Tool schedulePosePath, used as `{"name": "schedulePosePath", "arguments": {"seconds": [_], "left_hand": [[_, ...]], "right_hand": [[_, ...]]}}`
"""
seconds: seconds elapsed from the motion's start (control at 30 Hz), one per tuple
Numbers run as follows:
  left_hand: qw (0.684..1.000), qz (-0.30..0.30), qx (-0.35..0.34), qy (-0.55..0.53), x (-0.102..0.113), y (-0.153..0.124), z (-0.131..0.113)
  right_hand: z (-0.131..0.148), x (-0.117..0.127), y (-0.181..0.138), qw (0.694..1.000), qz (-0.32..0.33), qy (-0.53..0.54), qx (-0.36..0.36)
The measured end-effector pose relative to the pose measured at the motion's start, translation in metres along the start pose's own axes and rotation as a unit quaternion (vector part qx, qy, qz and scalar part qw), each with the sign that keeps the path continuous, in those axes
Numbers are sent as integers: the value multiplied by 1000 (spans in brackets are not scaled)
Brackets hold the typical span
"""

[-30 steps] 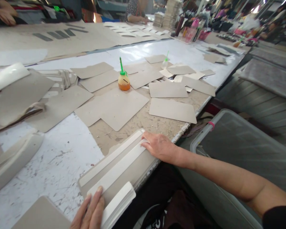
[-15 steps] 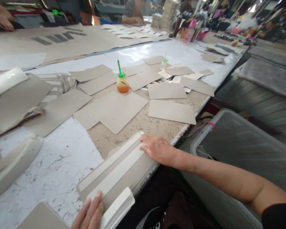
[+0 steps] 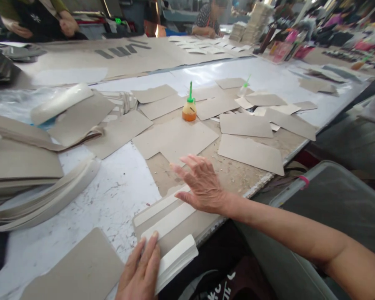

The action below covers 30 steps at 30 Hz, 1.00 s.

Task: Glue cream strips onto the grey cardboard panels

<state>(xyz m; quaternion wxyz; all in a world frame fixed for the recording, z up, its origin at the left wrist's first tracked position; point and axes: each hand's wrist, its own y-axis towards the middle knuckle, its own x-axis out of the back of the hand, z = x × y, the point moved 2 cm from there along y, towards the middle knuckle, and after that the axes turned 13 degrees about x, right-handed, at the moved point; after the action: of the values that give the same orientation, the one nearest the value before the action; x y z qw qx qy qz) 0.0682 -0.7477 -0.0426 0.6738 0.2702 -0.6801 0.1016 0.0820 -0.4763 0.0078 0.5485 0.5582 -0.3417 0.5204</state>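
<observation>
A beige panel (image 3: 171,243) with two pale strips along it lies at the table's near edge. My left hand (image 3: 140,266) rests on its near end, fingers stretched out over the end of a white strip (image 3: 168,218). Beside that hand is a small stack of white strips (image 3: 178,258), partly covered by it; whether the palm presses on the stack I cannot tell. Over the panel's far end hovers my right hand (image 3: 203,185), fingers spread and holding nothing. Ahead of it lie several beige panels (image 3: 178,139).
A squeeze bottle with a green nozzle and orange liquid (image 3: 189,110) stands among the panels. Curved beige pieces (image 3: 59,196) are piled at left. A grey plastic bin (image 3: 328,200) sits beside the table at right. Across the table are other people (image 3: 37,21).
My right hand has let go of the strip's far end and lifted, its fingers opening. My left hand stays on the near end. The view has turned left.
</observation>
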Motion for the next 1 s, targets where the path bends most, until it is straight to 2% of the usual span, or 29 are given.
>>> {"name": "schedulePosePath", "arguments": {"seconds": [0.13,0.27,0.33,0.43,0.57,0.63,0.7,0.77,0.8,0.87,0.93,1.0], "left_hand": [[999,-8,41,-13,10,5,-11],[995,-5,97,-34,12,7,-23],[992,-5,115,-47,11,7,-26],[991,-21,122,-54,9,7,-26],[993,-51,98,-46,5,5,-19],[993,-49,90,-56,3,3,-15],[990,-46,93,-92,3,1,-12],[981,-44,118,-145,5,0,-13],[972,-43,146,-178,7,1,-15],[937,-48,238,-252,12,3,-20],[878,-60,348,-324,18,6,-25],[819,-59,435,-369,22,8,-28]], "right_hand": [[2,-27,6,998,50,12,29],[15,-26,16,998,39,10,43],[33,-27,26,995,38,24,93],[57,-37,38,985,43,48,160],[59,-38,36,987,10,40,158],[48,-27,22,993,-14,20,117],[31,-11,0,999,-23,-22,2],[15,4,-25,990,2,-67,-127],[9,10,-36,983,30,-80,-163],[2,15,-52,974,76,-89,-191],[1,15,-60,974,92,-82,-191],[1,13,-61,975,81,-64,-196]]}}
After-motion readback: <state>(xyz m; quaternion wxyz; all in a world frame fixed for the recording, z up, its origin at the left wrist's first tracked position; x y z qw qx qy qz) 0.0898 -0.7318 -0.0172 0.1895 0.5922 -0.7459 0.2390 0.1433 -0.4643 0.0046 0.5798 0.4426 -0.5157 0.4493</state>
